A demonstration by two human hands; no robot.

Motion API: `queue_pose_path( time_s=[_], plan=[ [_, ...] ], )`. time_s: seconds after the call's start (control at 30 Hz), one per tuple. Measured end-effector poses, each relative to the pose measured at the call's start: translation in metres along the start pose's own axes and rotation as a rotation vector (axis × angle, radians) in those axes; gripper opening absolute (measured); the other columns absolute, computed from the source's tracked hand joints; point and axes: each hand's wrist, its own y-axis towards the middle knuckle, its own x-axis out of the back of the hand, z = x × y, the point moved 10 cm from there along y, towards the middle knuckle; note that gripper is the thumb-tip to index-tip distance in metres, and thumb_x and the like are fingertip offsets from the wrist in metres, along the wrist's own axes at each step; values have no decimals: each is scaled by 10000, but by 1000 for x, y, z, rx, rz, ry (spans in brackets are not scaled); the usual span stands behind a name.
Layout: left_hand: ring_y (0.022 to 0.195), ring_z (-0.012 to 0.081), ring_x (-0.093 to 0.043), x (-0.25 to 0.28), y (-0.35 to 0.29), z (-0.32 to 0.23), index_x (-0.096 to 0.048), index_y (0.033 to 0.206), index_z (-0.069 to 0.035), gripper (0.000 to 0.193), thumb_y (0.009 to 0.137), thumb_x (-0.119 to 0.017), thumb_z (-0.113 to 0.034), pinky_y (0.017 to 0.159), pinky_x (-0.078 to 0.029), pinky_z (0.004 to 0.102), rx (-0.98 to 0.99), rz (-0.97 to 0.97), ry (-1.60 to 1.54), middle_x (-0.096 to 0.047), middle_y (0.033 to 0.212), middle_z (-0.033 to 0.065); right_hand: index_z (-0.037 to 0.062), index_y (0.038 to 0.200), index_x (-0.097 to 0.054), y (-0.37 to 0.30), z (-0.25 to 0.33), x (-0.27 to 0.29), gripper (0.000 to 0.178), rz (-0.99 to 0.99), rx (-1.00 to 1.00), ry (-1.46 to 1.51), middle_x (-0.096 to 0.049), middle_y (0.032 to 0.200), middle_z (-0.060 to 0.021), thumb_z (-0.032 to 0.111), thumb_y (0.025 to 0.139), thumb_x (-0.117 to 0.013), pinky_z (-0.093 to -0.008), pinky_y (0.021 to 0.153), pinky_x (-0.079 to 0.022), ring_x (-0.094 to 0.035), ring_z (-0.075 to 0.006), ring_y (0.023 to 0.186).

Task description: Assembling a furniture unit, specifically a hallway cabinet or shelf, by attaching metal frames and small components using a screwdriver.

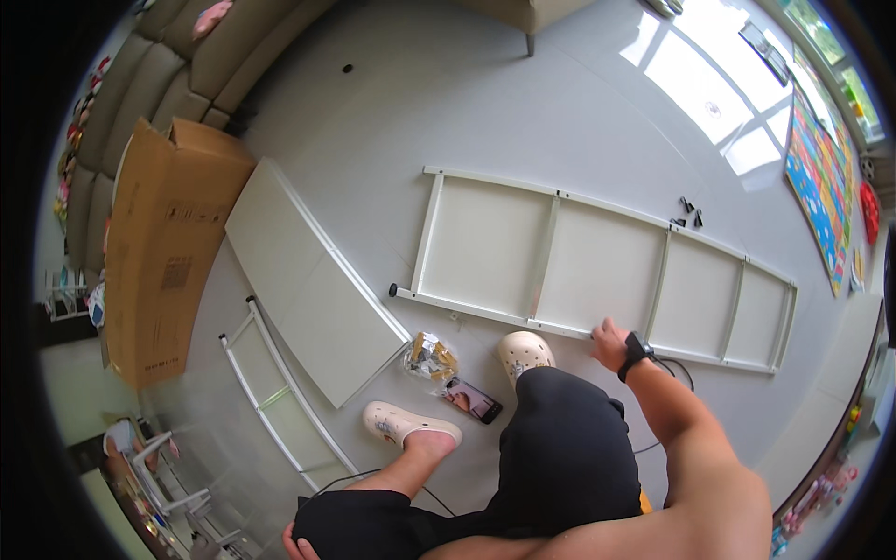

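In the head view, a white frame [547,252] lies flat on the grey floor [392,112], ahead and to the right of the person, its long near rail passing close by the toe of one pale clog [528,351]. Beyond the far rail there is open floor, with only a few small black parts [691,218] just beside that edge; a colourful mat [814,187] lies well apart to the right. Room narrows to the left, where a white board [313,289] lies slantwise between a cardboard box [173,271] and the frame, its near corner close to a plastic bag of parts [431,358] and a phone [473,399]. The right hand [609,343] is at the near rail, fingers partly bent and seemingly touching it; whether they grasp it cannot be told. Only some fingers of the left hand [296,543] show, by the left knee at the lower edge; how far that hand is open cannot be seen.
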Motion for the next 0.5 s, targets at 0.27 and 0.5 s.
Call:
queue_pose_path(
  time_s=[0.27, 0.5],
  plan=[
    [1260, 443, -516, -5, -4, 1, -486, 1414, 51, 585, 1060, -454, -414, 1075, -392, 474, 34, -4, -36, -549, 1377, 304, 50, 1049, -659, 35, 15, 6, 179, -36, 94, -87, -637, 1048, -190, 81, 915, -543, -480, 782, -579, -695, -379, 905],
    [1160, 391, -569, -5, 8, 4, -526, 1365, 42, 554, 1050, -470, -410, 1036, -428, 463, -101, -9, -85, -598, 1289, 259, 35, 1037, -655, 161, 95, 57, 181, -172, 140, -94, -640, 1057, -205, 107, 924, -533, -480, 782, -576, -695, -383, 925]
  ],
)
